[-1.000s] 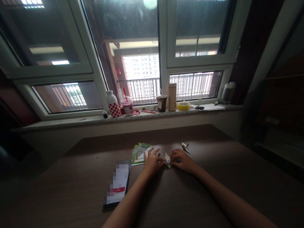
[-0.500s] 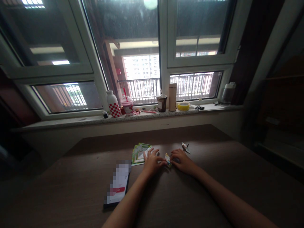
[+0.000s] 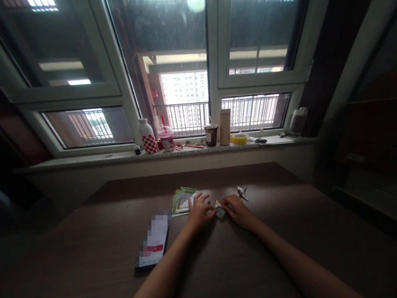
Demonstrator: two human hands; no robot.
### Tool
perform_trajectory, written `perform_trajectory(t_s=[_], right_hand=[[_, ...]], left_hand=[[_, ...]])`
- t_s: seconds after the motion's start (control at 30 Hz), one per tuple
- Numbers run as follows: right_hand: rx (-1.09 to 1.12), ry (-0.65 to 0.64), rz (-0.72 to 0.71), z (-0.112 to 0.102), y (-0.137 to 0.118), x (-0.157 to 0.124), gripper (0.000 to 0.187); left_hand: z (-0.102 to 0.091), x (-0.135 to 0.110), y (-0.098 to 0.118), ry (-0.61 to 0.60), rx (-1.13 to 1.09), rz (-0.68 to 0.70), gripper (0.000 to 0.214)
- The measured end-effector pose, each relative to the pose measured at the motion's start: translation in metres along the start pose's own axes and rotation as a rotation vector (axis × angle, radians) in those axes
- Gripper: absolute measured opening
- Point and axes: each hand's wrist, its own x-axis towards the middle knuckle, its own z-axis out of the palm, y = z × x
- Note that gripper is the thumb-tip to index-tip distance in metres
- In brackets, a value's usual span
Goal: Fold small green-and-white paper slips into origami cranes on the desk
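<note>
A small piece of folded paper (image 3: pixel 220 211), white with yellow and green print, lies on the dark table between my two hands. My left hand (image 3: pixel 199 212) pinches its left edge with thumb and index finger, while the other fingers are spread toward the printed sheets. From the other side, the closed fingers of my right hand (image 3: pixel 235 209) grip the paper's right edge. Beyond my right hand rests a folded paper crane (image 3: pixel 242 193). Several green-and-white printed sheets (image 3: pixel 180 205) lie fanned out by my left fingers.
A phone-like slab with a blurred screen (image 3: pixel 155 240) lies left of my left forearm on the table (image 3: pixel 93 231). Along the windowsill (image 3: pixel 102 159) stand a checkered bottle (image 3: pixel 148 136), drink cups, a tan flask (image 3: pixel 225 127), yellow tape (image 3: pixel 240 139) and scissors (image 3: pixel 261 140).
The folded paper has opened out wider and turned a little between my fingers. My hands have shifted only slightly; everything else stays in place.
</note>
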Motion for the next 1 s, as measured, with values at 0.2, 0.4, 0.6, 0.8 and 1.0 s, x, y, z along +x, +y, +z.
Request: perform_trajectory(t_s=[0.2,0.4,0.6,0.8,1.0], right_hand=[[-0.036,0.010,-0.028,0.007,0.010,-0.001,0.012],[-0.090,0.012,-0.015,0.015,0.019,0.003,0.009],[-0.045,0.020,-0.042,0.010,0.008,0.004,0.009],[-0.038,0.062,0.036,0.010,0.001,0.006,0.010],[-0.064,0.082,0.061,0.011,-0.003,0.005,0.013]], left_hand=[[0.005,0.001,0.000,0.030,0.001,-0.015,0.016],[0.007,0.004,0.001,0.020,-0.007,-0.037,0.016],[0.007,0.004,0.000,0.020,-0.016,-0.042,0.014],[0.007,0.003,0.002,0.029,-0.011,-0.047,0.012],[0.008,0.004,0.011,0.067,0.003,-0.077,0.012]])
